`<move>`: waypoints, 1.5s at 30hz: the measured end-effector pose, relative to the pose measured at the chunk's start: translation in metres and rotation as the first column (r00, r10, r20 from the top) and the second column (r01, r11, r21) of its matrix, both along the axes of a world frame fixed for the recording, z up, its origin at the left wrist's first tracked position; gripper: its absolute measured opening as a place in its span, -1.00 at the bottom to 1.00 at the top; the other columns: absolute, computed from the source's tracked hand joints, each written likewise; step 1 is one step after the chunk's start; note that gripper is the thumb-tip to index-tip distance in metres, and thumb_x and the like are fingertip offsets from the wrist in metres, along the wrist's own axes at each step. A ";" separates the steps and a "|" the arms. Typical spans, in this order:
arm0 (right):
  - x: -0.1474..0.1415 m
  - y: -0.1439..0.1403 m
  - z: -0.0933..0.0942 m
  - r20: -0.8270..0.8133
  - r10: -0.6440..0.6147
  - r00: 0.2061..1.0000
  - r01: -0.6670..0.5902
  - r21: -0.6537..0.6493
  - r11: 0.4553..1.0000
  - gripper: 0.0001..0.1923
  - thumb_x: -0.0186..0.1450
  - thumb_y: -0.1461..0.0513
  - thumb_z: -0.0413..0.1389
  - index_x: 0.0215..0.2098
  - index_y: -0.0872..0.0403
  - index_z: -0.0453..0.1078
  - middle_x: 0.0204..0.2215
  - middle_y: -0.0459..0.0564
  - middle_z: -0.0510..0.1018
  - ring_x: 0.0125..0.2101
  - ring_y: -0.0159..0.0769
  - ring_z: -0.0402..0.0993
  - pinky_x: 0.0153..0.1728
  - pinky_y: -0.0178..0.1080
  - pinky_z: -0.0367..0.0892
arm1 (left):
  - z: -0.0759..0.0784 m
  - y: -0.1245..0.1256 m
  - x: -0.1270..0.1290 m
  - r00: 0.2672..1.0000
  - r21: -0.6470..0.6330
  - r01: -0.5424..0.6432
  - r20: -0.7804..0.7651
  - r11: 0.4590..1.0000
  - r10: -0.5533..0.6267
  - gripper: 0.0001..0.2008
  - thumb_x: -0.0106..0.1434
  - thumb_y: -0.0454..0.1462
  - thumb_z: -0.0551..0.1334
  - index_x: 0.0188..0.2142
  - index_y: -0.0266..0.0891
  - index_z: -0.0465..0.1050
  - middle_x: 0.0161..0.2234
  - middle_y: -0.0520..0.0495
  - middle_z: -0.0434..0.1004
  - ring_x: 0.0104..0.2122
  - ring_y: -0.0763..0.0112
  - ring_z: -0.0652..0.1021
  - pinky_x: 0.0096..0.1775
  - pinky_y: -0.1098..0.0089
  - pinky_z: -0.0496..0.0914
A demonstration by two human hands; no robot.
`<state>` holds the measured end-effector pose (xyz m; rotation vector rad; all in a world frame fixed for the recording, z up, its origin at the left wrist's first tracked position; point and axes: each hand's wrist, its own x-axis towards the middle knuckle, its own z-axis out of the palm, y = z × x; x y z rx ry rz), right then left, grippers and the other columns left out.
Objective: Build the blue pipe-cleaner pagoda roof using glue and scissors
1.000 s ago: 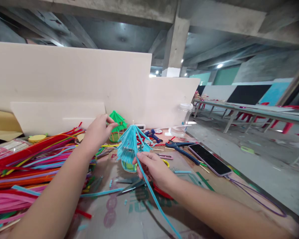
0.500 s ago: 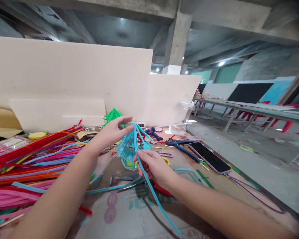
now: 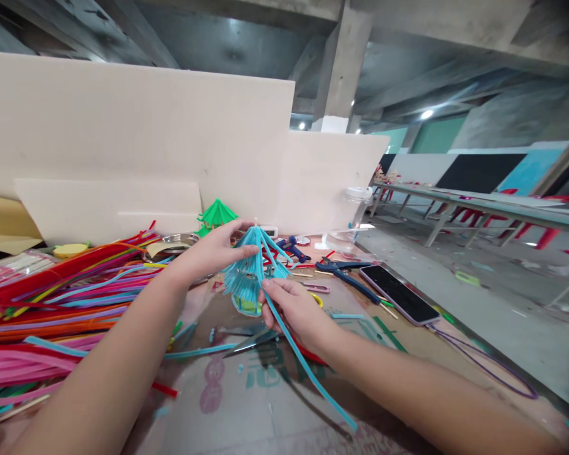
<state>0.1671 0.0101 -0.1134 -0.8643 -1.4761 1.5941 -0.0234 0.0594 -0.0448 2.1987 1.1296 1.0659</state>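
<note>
A small pavilion model [image 3: 241, 275] with a layered roof of light-blue pipe cleaners stands at the middle of the worktop. My left hand [image 3: 225, 245] curls around the roof's peak from the left, its thumb pressing near the top. Pinched in my right hand [image 3: 291, 308], at the roof's lower front, is a long light-blue pipe cleaner [image 3: 308, 373]; it runs up to the peak, and its loose end trails toward me. Below my hands lies a pair of scissors [image 3: 251, 342], blades pointing left, its red handle partly under my right wrist.
Colourful pipe cleaners [image 3: 76, 316] are heaped at left. Behind the hands are a green pavilion model [image 3: 218, 213], a blue glue gun [image 3: 294, 249] and a clear jar [image 3: 353, 218]. Pliers [image 3: 348, 278] and a phone [image 3: 398, 294] lie at right. White boards [image 3: 137, 126] stand at the back.
The view has tilted slightly. Both hands stay at the model, and the pipe cleaner's loose end has swung a little to the right.
</note>
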 end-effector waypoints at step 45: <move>-0.001 0.001 -0.004 0.010 -0.073 0.997 0.072 0.032 0.997 -0.63 0.32 -0.03 0.03 -0.44 0.08 0.33 -0.75 -0.18 0.40 -0.77 -0.49 0.16 -0.71 -0.40 0.03 | 0.007 -0.012 -0.002 0.917 0.114 -0.034 -0.392 0.993 0.077 -0.18 0.17 0.17 0.19 0.30 -0.14 0.09 0.27 -0.17 0.22 0.30 0.00 0.16 0.23 0.17 0.15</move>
